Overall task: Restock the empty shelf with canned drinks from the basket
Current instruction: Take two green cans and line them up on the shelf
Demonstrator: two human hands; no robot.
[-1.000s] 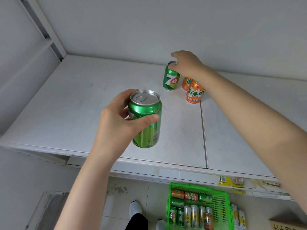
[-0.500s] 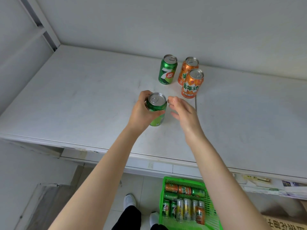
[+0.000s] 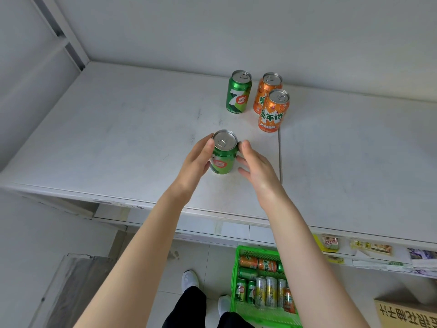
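A green canned drink (image 3: 223, 159) stands upright on the white shelf (image 3: 118, 138), near its front middle. My left hand (image 3: 196, 166) lies against the can's left side with fairly straight fingers and the thumb by the rim. My right hand (image 3: 257, 171) is on the can's right, fingers relaxed and spread, thumb tip close to the rim. Further back stand another green can (image 3: 238, 93) and two orange cans (image 3: 268, 91) (image 3: 273, 112). Below on the floor, the green basket (image 3: 235, 301) holds several cans lying down.
The shelf's back wall runs close behind the three cans, and a side wall closes off the left. A seam (image 3: 280, 157) splits the shelf boards just right of my hands. A lower shelf with packets (image 3: 331, 242) and a cardboard box (image 3: 406, 313) lie at lower right.
The left hand carried the green can forward and set it on the shelf, then its grip loosened. The right hand came back from the rear cans to the can's right side.
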